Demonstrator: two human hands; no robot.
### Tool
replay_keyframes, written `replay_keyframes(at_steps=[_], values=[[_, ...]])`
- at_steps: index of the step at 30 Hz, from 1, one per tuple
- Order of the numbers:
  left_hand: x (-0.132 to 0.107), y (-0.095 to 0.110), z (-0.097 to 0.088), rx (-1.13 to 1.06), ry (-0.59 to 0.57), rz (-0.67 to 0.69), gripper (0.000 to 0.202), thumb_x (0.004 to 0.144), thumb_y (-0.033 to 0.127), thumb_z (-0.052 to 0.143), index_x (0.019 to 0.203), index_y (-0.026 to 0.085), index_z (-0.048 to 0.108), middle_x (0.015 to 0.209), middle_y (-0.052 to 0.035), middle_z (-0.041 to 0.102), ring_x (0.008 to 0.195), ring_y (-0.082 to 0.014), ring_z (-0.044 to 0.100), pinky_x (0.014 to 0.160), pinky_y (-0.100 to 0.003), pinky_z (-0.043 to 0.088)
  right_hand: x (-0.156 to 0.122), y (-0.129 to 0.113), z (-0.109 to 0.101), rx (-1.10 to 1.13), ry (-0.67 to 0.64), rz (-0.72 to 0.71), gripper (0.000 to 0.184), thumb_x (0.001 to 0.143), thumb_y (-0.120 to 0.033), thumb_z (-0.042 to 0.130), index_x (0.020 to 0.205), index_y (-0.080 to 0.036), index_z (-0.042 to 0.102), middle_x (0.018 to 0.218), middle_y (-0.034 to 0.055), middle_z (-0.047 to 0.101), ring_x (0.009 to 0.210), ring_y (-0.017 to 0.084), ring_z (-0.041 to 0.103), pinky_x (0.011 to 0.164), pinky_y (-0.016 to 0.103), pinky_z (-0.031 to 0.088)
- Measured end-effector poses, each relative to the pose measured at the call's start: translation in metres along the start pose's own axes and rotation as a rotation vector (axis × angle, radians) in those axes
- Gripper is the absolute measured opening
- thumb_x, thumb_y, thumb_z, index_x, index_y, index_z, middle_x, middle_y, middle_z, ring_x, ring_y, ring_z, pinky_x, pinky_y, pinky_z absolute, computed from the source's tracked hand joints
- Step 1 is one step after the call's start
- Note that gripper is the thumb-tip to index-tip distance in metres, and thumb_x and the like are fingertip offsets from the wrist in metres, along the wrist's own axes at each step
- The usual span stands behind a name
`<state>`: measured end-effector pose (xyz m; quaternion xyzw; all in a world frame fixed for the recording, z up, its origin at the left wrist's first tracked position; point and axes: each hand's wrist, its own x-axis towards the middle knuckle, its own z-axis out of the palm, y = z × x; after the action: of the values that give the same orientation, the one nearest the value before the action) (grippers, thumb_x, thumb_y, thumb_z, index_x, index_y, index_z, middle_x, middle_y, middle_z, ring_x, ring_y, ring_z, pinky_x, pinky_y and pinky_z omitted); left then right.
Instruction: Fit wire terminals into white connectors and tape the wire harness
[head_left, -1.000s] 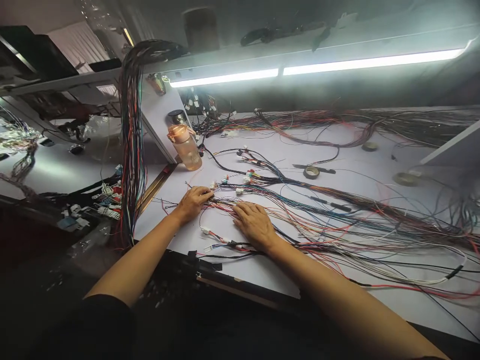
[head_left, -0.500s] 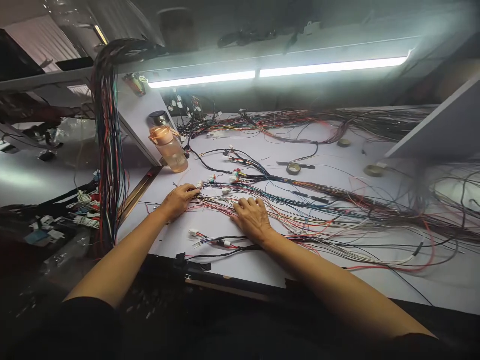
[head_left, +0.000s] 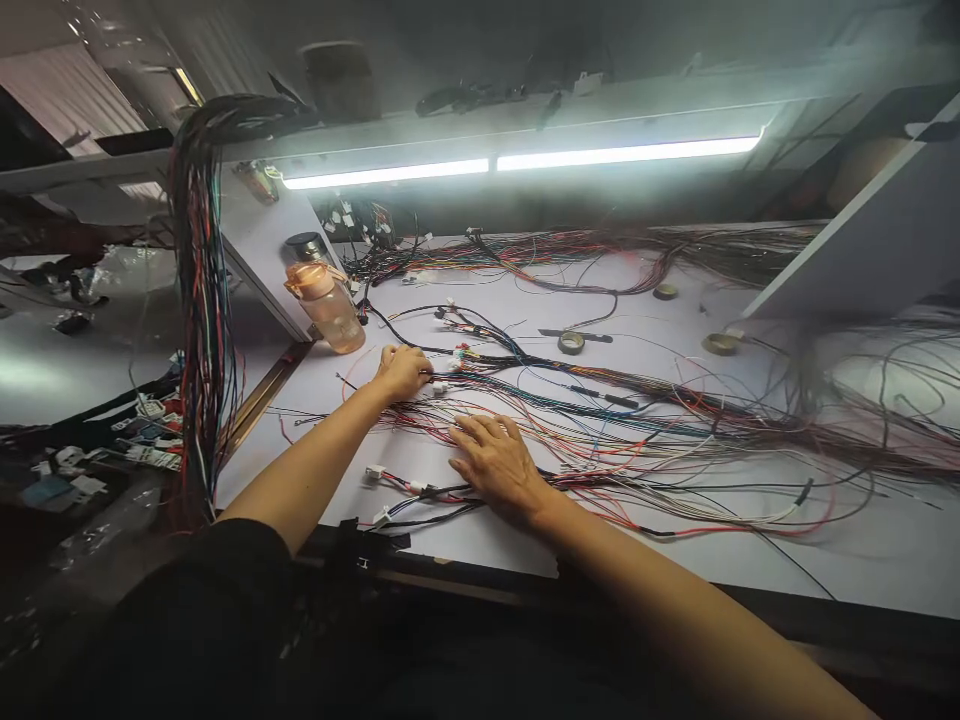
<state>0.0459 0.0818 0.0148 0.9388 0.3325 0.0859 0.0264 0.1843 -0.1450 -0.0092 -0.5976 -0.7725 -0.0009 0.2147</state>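
Observation:
A wide spread of coloured wires (head_left: 600, 410) with small white connectors lies across a white worktable (head_left: 525, 540). My left hand (head_left: 403, 370) reaches forward over the wires, fingers curled and pinched at a small white connector (head_left: 439, 386) at the bundle's left end. My right hand (head_left: 496, 460) lies flat on the wires nearer to me, fingers stretched out and apart, pressing them onto the table. A short lead with white plugs (head_left: 397, 487) lies just left of my right hand.
An orange-tinted water bottle (head_left: 324, 305) stands at the table's back left. A thick bundle of wires (head_left: 196, 300) hangs at the left. Two tape rolls (head_left: 571, 342) (head_left: 720, 344) lie further back. A white slanted board (head_left: 847, 250) rises at right. Strip lights (head_left: 525, 160) run overhead.
My left hand has reached further forward along the wire bundle toward the connectors. My right hand has stayed flat on the wires. The view has swung to the right.

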Motion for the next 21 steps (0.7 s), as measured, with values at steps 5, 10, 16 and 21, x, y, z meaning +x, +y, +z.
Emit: replay_keyframes(at_steps=[5, 10, 16, 21], values=[[0.009, -0.002, -0.020, -0.003, 0.034, 0.098, 0.017, 0.079, 0.018, 0.054, 0.082, 0.021, 0.071, 0.086, -0.0077, 0.070, 0.088, -0.0240, 0.059, 0.090, -0.046, 0.033, -0.007, 0.002, 0.009, 0.015, -0.018, -0.009, 0.035, 0.097, -0.038, 0.044, 0.126, -0.022, 0.056, 0.139, 0.0057, 0.052, 0.127, 0.025, 0.044, 0.107, 0.048, 0.027], [0.011, 0.008, -0.051, -0.078, 0.143, 0.184, 0.026, 0.089, 0.028, 0.046, 0.095, 0.017, 0.069, 0.091, -0.0097, 0.069, 0.086, -0.0201, 0.062, 0.081, -0.033, 0.045, -0.005, 0.002, 0.011, 0.017, 0.005, 0.004, 0.036, 0.097, -0.039, 0.043, 0.126, -0.021, 0.056, 0.139, 0.0054, 0.052, 0.127, 0.025, 0.044, 0.107, 0.050, 0.028], [-0.003, 0.022, -0.074, -0.207, 0.387, 0.272, 0.025, 0.091, 0.034, 0.049, 0.096, 0.018, 0.069, 0.091, -0.0063, 0.071, 0.084, -0.0169, 0.064, 0.082, -0.028, 0.048, -0.004, 0.002, 0.008, 0.018, -0.002, 0.004, 0.035, 0.097, -0.039, 0.044, 0.124, -0.021, 0.056, 0.140, 0.0062, 0.052, 0.127, 0.025, 0.044, 0.108, 0.050, 0.028], [-0.011, 0.015, -0.070, -0.098, 0.331, 0.284, 0.025, 0.090, 0.030, 0.049, 0.098, 0.018, 0.070, 0.089, -0.0072, 0.070, 0.080, -0.0179, 0.064, 0.077, -0.029, 0.048, -0.004, 0.003, 0.008, 0.015, -0.008, 0.016, 0.033, 0.096, -0.039, 0.044, 0.122, -0.022, 0.057, 0.138, 0.0078, 0.052, 0.128, 0.025, 0.043, 0.108, 0.051, 0.026]])
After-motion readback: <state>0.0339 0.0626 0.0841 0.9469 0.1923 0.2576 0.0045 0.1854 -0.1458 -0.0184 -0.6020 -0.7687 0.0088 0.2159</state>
